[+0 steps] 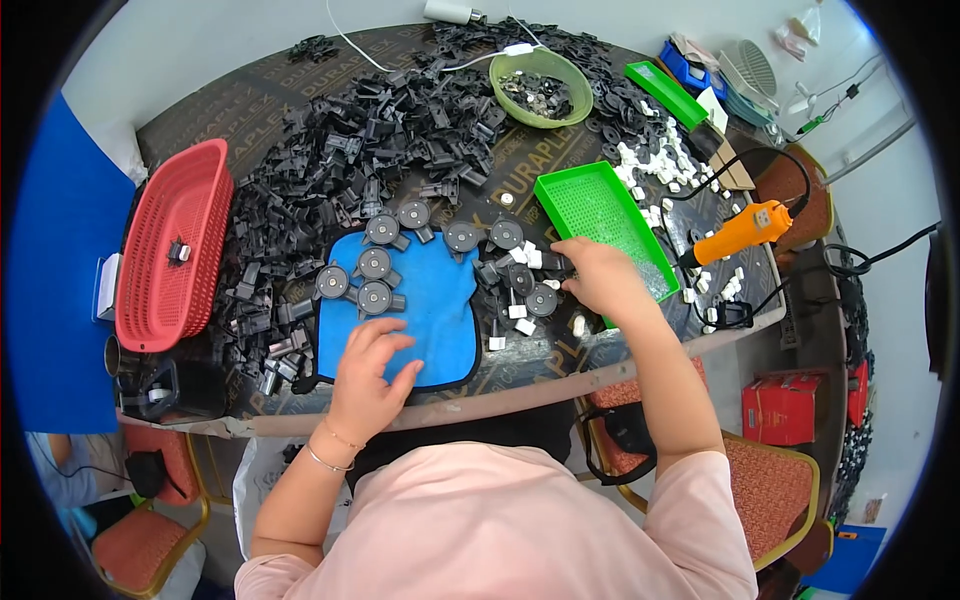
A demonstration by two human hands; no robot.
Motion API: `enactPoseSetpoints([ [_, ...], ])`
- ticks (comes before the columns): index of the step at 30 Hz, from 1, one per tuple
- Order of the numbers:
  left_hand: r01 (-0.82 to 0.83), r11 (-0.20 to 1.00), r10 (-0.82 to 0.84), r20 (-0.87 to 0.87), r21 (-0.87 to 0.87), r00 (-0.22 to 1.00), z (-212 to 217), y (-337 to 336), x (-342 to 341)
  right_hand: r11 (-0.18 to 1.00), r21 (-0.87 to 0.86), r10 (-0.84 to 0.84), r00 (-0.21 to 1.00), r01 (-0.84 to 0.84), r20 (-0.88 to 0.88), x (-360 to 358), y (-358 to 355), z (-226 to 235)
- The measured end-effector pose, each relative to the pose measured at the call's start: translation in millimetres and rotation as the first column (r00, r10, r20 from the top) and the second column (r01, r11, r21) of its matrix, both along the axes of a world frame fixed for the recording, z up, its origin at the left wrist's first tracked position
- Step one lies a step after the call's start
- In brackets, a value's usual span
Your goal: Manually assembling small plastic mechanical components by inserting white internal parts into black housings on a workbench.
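Observation:
My left hand point(373, 378) hovers over the near part of a blue mat point(440, 335), its fingers curved and apart with nothing in them. Several round black parts with side arms, such as one black caster-like part point(374, 297), lie along the mat's far and left edges. To the right, my right hand point(605, 278) reaches over the left rim of a green tray point(556, 205). Its thumb and forefinger are spread beside a cluster of black pieces and small white pieces point(534, 258); no held thing shows between them.
A heap of black plastic parts point(350, 150) covers the table's back left. A red basket point(175, 250) stands at the left edge, and a green bowl point(540, 90) of small metal pieces at the back. An orange power screwdriver point(738, 234) with a black cord sits right of the tray, near scattered white pieces point(665, 155).

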State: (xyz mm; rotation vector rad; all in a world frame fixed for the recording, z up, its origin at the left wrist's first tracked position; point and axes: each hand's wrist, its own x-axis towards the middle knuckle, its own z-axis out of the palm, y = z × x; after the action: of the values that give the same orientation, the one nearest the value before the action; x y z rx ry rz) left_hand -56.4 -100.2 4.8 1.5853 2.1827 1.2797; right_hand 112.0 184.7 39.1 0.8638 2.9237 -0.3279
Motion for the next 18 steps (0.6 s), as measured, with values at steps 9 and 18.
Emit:
enactPoseSetpoints([
  [9, 0.193, 0.98, -0.197, -0.088, -0.051, 0.976, 1, 86, 28, 0.489, -0.867, -0.588, 0.772, 0.101, -0.241, 13, 6, 7],
  [18, 0.254, 0.946, -0.293, -0.196, -0.203, 0.936, -19, 125, 30, 0.702, -0.693, -0.447, 0.655, -0.165, -0.609, 40, -26, -38],
])
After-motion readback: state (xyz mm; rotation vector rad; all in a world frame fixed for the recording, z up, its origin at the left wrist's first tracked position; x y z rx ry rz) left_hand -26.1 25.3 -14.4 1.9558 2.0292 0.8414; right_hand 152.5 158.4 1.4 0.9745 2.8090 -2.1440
